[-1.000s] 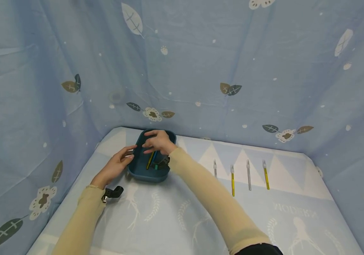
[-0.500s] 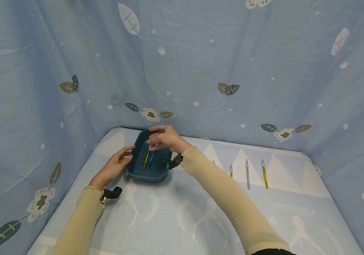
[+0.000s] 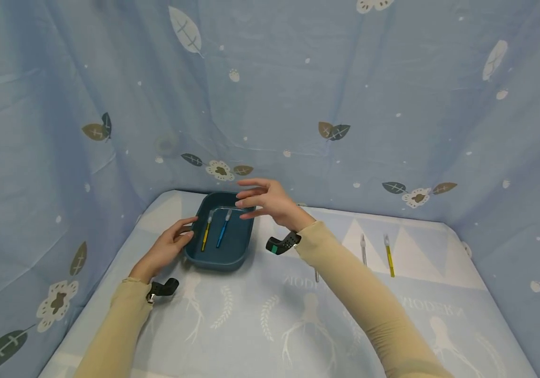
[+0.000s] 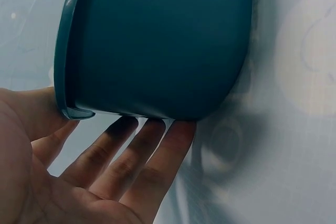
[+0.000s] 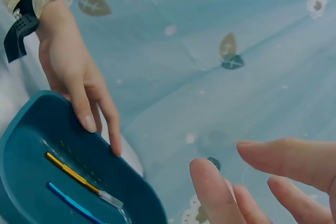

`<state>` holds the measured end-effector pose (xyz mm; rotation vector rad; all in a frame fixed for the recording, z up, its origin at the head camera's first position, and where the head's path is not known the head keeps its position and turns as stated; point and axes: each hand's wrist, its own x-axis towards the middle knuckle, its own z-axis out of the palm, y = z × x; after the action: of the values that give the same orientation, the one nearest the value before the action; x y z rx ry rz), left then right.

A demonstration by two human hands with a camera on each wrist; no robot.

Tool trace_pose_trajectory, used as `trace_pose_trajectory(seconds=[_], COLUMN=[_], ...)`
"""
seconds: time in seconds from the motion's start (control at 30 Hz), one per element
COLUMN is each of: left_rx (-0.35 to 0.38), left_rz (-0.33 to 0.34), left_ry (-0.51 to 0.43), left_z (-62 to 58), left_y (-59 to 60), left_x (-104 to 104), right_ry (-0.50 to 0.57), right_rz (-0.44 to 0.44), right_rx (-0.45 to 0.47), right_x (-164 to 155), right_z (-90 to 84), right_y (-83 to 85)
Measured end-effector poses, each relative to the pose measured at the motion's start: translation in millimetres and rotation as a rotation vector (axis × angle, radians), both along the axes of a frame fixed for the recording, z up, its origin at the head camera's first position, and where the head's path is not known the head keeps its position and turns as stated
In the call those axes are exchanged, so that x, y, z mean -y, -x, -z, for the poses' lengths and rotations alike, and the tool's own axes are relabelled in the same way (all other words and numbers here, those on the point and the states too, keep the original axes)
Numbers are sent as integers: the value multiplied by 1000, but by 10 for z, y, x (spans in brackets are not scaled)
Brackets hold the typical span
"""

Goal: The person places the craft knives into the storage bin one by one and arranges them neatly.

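Observation:
A dark teal tray (image 3: 218, 262) stands at the back left of the table. Inside lie a yellow craft knife (image 3: 207, 231) and a blue craft knife (image 3: 224, 228), both with clear caps, side by side and apart. My left hand (image 3: 162, 252) touches the tray's left side; in the left wrist view its nearly straight fingers (image 4: 149, 177) rest against the outer wall, the thumb by the rim. My right hand (image 3: 272, 202) hovers beside the tray's right rim, fingers spread and holding nothing. The right wrist view shows its fingers (image 5: 289, 161) apart.
On the table's right lie a silver craft knife (image 3: 363, 249) and a yellow craft knife (image 3: 389, 257). The tip of another silver one (image 3: 317, 276) shows beside my right sleeve (image 3: 369, 310), which covers part of the row. A patterned curtain (image 3: 270, 105) closes off the back and sides.
My right hand has lifted out of the tray and moved right, uncovering the yellow and blue craft knives inside. The left hand has stayed at the tray's side.

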<state>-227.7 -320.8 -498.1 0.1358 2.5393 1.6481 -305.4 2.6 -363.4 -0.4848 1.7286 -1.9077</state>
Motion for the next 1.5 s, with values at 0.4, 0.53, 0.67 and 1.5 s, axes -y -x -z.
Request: trace_pose_trajectory(seconds=[0.4,0.53,0.67,1.5], left_rx=[-29,-30,-23,-11], left_rz=[11,19,18,-2], left_ry=[3,-6,-6,13], left_z=[16,25,27,22], left_y=[-22,-11,0,-6], left_x=[5,4,6,-18], right_ry=[7,-1,-11,-194], right_rz=[90,120,152,251], right_rx=[-62,-72,-53,-10], right_x=[-535,-702,-855,-1934], right_z=[-121,-102,-41,787], right_y=[-84,-116,-137,-224])
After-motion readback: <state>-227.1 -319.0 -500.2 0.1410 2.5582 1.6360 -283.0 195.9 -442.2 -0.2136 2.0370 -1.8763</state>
